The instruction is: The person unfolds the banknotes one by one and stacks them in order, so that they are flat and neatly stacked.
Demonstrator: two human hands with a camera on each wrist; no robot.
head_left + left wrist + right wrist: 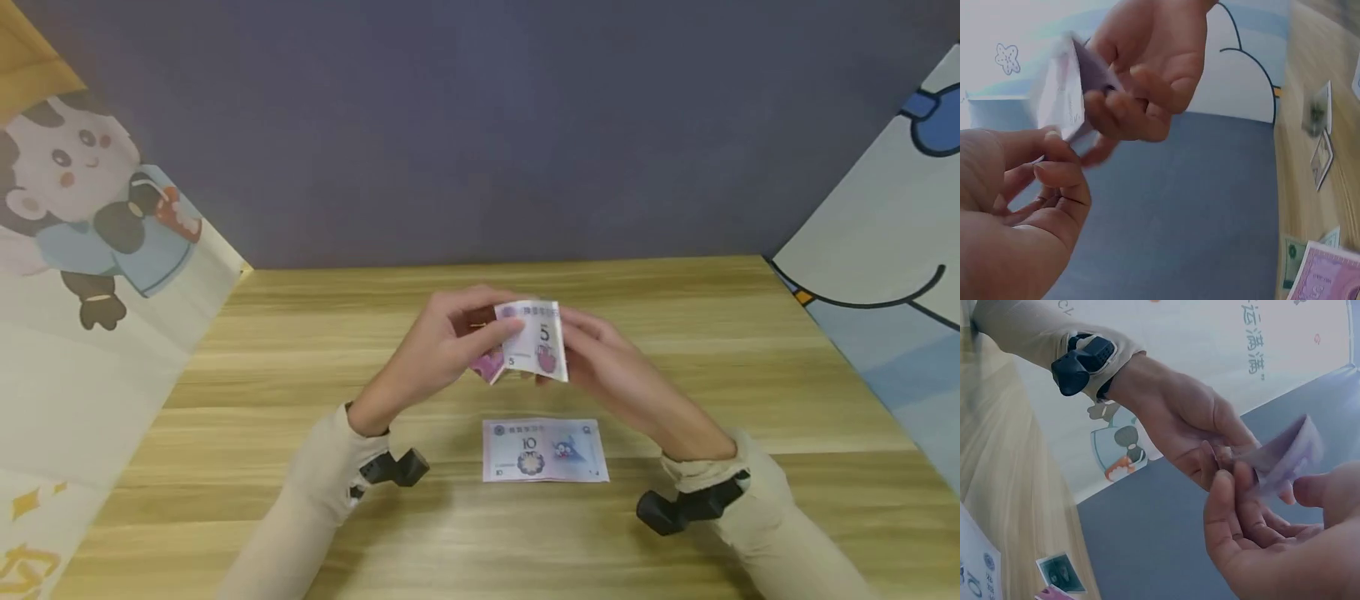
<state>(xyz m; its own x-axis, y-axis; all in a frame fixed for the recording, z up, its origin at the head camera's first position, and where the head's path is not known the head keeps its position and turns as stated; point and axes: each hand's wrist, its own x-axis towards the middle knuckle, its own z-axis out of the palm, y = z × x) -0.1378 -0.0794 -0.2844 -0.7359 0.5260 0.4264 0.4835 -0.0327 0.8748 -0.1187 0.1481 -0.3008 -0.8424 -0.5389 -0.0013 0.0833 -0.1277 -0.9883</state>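
A paper note marked 5 (536, 354), pale purple like play money, is held up bent above the table. My left hand (442, 342) pinches its left part, thumb on the printed face. The right hand (622, 367) has its fingers curled round the right side, mostly behind the paper in the head view. Seen from the right wrist, the note (1285, 456) stands folded up between both hands and is blurred. Below the hands, a note marked 10 (547, 450) lies flat on the table. A pink note (489, 367) shows partly behind the left hand.
On the wooden table (300, 350), the left wrist view shows a pink note (1325, 275), a green note (1293, 253) and further small notes (1321, 159). A dark grey panel (480, 133) stands at the back, with cartoon-printed walls on both sides.
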